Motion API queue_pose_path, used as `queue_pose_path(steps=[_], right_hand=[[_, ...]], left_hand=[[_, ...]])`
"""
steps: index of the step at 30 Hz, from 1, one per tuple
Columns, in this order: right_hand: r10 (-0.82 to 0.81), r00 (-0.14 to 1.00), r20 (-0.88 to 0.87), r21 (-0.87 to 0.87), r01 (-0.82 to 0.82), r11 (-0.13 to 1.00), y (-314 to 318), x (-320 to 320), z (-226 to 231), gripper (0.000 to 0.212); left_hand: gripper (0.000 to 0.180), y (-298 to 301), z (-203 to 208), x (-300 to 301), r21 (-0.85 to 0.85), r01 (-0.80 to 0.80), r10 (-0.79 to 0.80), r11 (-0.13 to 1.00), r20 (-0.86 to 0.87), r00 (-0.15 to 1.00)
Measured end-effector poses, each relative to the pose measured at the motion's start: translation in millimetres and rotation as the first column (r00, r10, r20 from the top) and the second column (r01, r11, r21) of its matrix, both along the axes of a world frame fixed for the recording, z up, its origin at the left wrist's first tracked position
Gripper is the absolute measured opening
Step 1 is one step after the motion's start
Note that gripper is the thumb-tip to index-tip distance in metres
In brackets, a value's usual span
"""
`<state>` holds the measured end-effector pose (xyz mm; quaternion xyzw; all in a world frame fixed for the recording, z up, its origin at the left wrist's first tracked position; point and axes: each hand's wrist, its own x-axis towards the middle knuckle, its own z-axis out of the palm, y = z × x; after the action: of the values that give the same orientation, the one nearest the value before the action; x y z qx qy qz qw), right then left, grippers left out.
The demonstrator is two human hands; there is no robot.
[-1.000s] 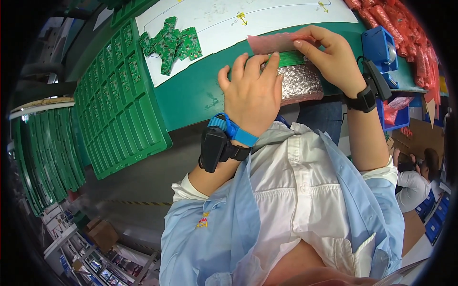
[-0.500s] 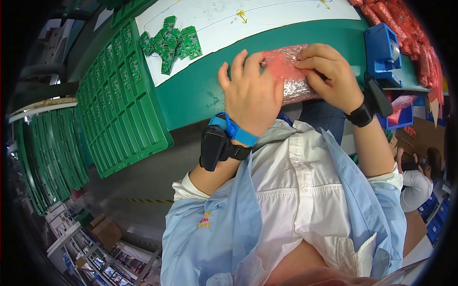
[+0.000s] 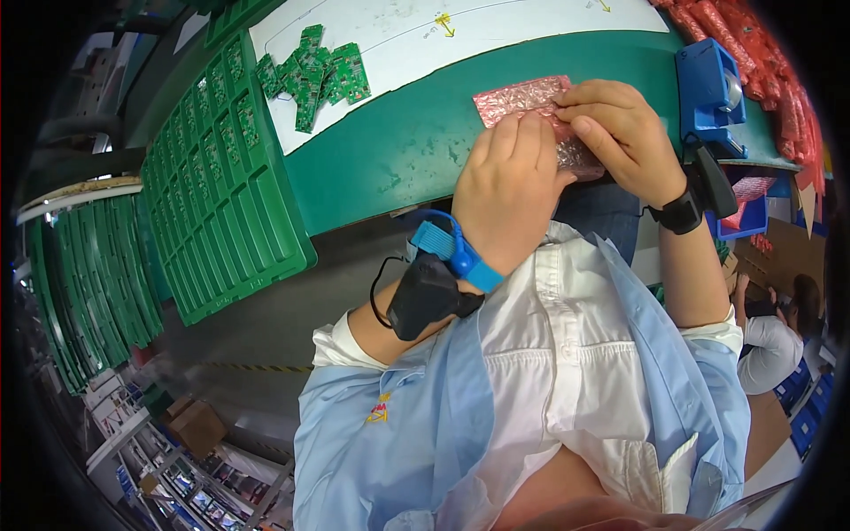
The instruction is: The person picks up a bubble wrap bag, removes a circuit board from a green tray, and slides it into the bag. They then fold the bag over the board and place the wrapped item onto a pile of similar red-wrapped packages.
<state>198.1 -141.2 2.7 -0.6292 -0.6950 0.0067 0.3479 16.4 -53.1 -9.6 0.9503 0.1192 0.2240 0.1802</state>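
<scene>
A pink, see-through bubble wrap piece (image 3: 506, 99) lies on the green tabletop right in front of me; whether anything is inside it cannot be made out. My left hand (image 3: 513, 181) is closed, its fingers together and bent over the middle of the wrap. At the wrap's right end, my right hand (image 3: 624, 137) holds it with thumb and fingers bent together. Both hands hide part of the wrap.
Several green circuit boards (image 3: 310, 75) lie on white paper (image 3: 390, 44) at the left. A green tray (image 3: 257, 226) with boards overhangs the table edge. To the right stand a blue tape dispenser (image 3: 708, 93) and piled red bubble-wrapped packs (image 3: 770, 71). Another person (image 3: 775, 341) sits far right.
My left hand has gone from spread fingers to bent ones and moved right, onto the wrap. The wrap's far left part is now uncovered. My right hand stays at the right end.
</scene>
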Motion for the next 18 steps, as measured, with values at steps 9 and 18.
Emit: queue_pose_path(steps=[9,18], right_hand=[[-0.165,0.967,-0.193,0.102,0.187,0.977,17.5,1.0,20.3,0.022],[0.197,0.966,0.165,-0.216,-0.160,0.963,121.1,-32.0,33.6,0.035]], left_hand=[[0.065,-14.2,-4.0,1.8,0.135,-0.126,0.134,0.983,-0.050,0.990],[0.063,-15.8,-11.5,3.9,0.210,-0.174,0.184,0.962,-0.029,0.982]])
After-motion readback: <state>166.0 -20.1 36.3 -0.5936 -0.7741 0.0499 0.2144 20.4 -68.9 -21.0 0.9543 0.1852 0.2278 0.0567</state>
